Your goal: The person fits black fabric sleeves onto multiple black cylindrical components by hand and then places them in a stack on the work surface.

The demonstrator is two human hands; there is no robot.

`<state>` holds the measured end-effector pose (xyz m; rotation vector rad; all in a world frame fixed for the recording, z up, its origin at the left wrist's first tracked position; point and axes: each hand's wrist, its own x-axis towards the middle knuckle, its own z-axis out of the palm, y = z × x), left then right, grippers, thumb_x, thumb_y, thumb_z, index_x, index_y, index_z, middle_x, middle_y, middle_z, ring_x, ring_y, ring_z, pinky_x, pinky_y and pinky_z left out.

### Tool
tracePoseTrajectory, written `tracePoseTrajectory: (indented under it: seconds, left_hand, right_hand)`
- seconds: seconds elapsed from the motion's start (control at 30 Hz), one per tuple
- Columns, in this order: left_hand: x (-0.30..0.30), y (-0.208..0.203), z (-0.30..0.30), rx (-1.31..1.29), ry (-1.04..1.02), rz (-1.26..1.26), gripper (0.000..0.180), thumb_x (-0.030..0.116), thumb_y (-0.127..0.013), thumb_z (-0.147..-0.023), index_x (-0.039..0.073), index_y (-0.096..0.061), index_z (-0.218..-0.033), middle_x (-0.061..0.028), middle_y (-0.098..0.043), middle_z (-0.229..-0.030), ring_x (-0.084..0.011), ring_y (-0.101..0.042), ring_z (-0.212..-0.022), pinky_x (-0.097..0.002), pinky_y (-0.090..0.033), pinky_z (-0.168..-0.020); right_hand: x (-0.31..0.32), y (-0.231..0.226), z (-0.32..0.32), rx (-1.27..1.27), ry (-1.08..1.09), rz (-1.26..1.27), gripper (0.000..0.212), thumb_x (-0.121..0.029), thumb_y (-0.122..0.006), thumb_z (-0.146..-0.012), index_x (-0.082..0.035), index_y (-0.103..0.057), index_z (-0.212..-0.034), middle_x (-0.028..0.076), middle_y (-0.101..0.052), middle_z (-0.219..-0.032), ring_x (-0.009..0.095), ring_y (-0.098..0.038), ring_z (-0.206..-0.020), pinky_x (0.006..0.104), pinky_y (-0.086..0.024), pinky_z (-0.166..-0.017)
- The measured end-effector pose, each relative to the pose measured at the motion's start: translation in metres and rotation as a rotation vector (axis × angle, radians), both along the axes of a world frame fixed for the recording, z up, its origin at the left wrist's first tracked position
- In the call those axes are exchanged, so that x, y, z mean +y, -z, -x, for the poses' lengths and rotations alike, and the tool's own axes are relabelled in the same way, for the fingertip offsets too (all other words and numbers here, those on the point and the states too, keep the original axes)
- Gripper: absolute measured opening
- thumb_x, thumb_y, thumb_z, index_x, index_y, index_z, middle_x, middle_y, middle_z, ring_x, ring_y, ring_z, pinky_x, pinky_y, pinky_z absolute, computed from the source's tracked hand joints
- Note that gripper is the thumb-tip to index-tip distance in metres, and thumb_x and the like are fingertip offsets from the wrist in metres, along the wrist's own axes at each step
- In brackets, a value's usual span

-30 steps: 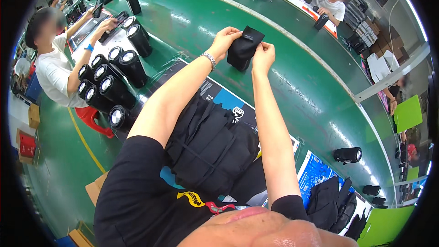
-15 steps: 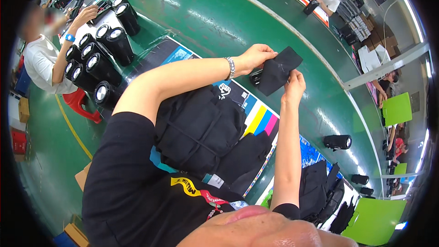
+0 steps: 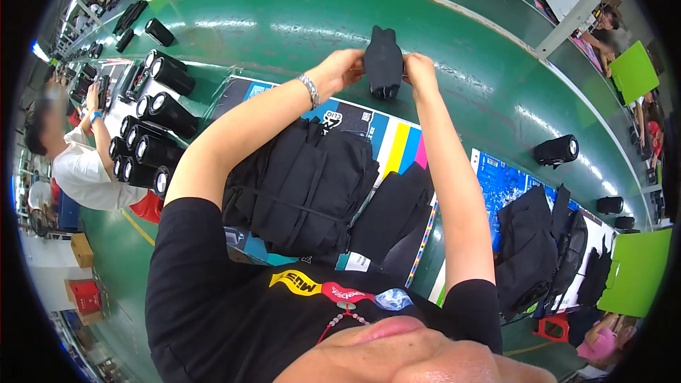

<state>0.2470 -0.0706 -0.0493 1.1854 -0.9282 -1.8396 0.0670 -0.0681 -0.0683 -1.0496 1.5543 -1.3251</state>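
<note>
Out over the green surface, a black cloth sleeve (image 3: 384, 60) hangs upright between my two hands. My left hand (image 3: 343, 71) pinches its left edge, and my right hand (image 3: 419, 72) grips the right edge with bent fingers. The top of the cloth splits into two points. At its lower end a bit of something dark and shiny shows; most of that is hidden inside the cloth. Close to my body lies a bundled stack of black cloth sleeves (image 3: 298, 188), tied with a dark band. Beside it a loose black cloth sleeve (image 3: 394, 214) lies flat.
Black cylindrical speakers (image 3: 169, 113) stand in a cluster at the left, near a person in white (image 3: 96, 170). A lone black speaker (image 3: 557, 150) lies on the green surface at right. More black cloth (image 3: 528, 248) and a light green panel (image 3: 635, 269) are at the right.
The cloth went from a tilted, flat-looking piece to an upright, filled-out shape, covering the dark object behind it. Both hands moved left in the picture as the view turned.
</note>
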Motion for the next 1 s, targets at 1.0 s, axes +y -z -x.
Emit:
tracePoseTrajectory:
  seconds: [1.0]
  left_hand:
    - [-0.027, 0.072, 0.079, -0.432, -0.117, 0.97, 0.037, 0.029, -0.041, -0.096, 0.007, -0.06, -0.119, -0.0095, -0.056, -0.128, -0.0231, -0.044, -0.127, -0.0392, -0.027, -0.108]
  right_hand:
    - [0.048, 0.065, 0.049, 0.589, 0.226, 0.139, 0.003, -0.003, -0.06, -0.072, -0.001, -0.062, -0.075, 0.016, -0.061, -0.072, 0.028, -0.062, -0.07, 0.0353, -0.048, -0.066]
